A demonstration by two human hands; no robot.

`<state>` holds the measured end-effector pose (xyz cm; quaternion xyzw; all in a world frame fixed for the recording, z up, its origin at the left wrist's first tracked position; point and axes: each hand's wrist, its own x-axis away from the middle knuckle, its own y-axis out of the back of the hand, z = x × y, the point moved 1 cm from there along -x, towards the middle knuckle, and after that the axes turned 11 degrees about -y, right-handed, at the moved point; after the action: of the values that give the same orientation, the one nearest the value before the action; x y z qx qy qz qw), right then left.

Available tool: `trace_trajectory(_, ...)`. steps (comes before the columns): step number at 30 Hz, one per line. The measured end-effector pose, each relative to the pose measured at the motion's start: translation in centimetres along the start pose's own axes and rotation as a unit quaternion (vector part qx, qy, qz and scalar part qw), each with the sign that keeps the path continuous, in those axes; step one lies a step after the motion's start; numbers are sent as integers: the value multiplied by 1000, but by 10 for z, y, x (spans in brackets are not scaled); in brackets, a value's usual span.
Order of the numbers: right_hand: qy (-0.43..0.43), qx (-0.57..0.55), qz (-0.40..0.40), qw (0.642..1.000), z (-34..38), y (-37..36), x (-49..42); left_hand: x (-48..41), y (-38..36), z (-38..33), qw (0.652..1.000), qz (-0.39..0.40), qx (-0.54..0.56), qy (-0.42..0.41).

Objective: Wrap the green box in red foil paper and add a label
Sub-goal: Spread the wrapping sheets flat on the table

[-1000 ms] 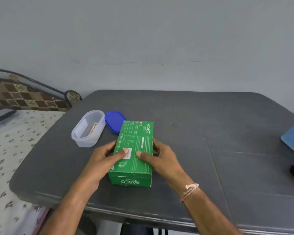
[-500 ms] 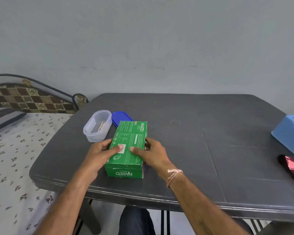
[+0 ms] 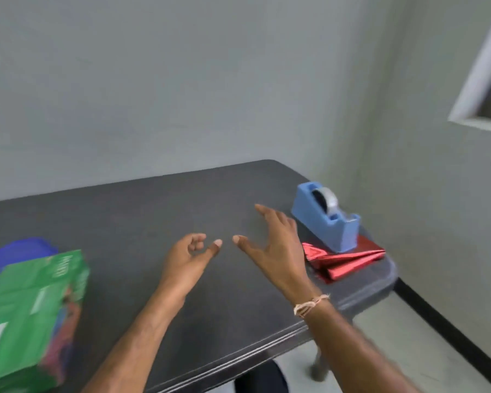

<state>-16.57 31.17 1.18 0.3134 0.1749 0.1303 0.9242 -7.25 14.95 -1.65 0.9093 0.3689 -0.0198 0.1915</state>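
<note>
The green box (image 3: 31,302) lies flat on the dark grey table (image 3: 142,211), at the left edge of the view and partly cut off by it. It is blurred. Its long axis runs away from the person, with the far end leaning slightly to the right; that far end points toward a blue lid (image 3: 23,248) just behind it. Neither hand touches the box.

Both hands are over the middle of the table, well apart from the box. The left hand (image 3: 184,259) holds nothing: its fingers are loosely curled and the thumb sticks out. The right hand (image 3: 275,245) also holds nothing, its fingers straight and spread apart. Whether either hand touches the tabletop cannot be told. A thread bracelet (image 3: 309,303) sits on the right wrist.

The folded red foil paper (image 3: 349,262) lies flat at the table's right near corner, its long axis roughly across the view, its left end just beside the right hand. A blue tape dispenser (image 3: 326,219) stands on its far part.
</note>
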Motion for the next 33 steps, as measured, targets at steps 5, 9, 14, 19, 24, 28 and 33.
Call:
trace_trajectory(5,-102,97,-165,976,-78,68,-44,-26,-104,-11,992,118,-21,27)
trace_trajectory(9,-209,56,-91,972,-123,92,-69,-33,-163,-28,973,169,-157,-7)
trace_trajectory(14,-215,33,-78,973,-147,95,-75,-32,-205,-47,934,194,-298,-27)
trace_trajectory(19,-203,54,-78,974,-145,100,-83,-33,-220,-49,933,183,-307,-29)
trace_trajectory(24,-197,38,-68,977,-128,114,-98,-43,-188,-38,980,186,-75,5)
trace_trajectory(28,-202,38,-66,976,-128,105,-89,-57,-118,-22,981,131,108,91)
trace_trajectory(33,-187,70,-90,976,-129,80,-70,-53,-43,-6,975,59,167,132)
